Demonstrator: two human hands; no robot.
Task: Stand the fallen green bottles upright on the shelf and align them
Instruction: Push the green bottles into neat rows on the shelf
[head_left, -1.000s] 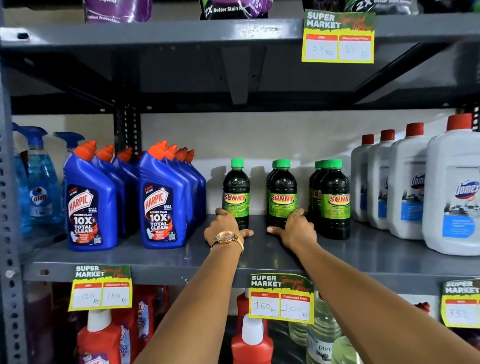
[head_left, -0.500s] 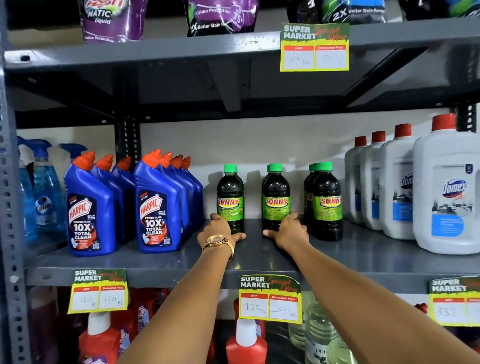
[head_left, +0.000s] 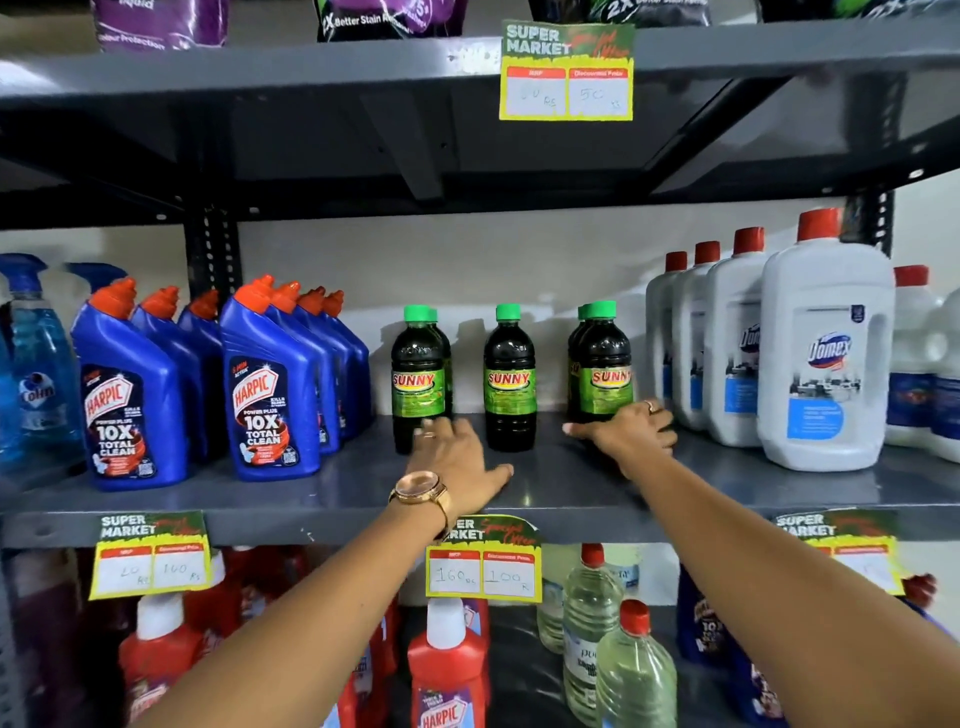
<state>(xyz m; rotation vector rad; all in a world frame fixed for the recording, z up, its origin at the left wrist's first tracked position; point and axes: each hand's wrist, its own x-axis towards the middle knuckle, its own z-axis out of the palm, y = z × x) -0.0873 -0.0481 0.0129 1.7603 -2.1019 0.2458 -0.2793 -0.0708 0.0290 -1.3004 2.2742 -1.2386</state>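
Dark green bottles with green caps and "SUNNY" labels stand upright in three short rows on the grey middle shelf (head_left: 545, 488): left (head_left: 418, 374), middle (head_left: 509, 374) and right (head_left: 602, 364). Each side row has another bottle behind it. My left hand (head_left: 457, 462), with a gold watch at the wrist, lies palm down, its fingertips against the foot of the left bottle and its thumb spread away. My right hand (head_left: 631, 434) wraps around the foot of the right front bottle, thumb on its left side and fingers on its right.
Blue Harpic bottles (head_left: 270, 395) crowd the shelf left of the green ones, and white Domex jugs (head_left: 826, 353) stand close on the right. Price tags (head_left: 483, 564) hang from the shelf edge. The upper shelf (head_left: 311, 67) is low overhead. More bottles fill the shelf below.
My right hand has moved from the foot of the middle bottle over to the right bottle. The left hand stays at the left bottle. The view has shifted a little.
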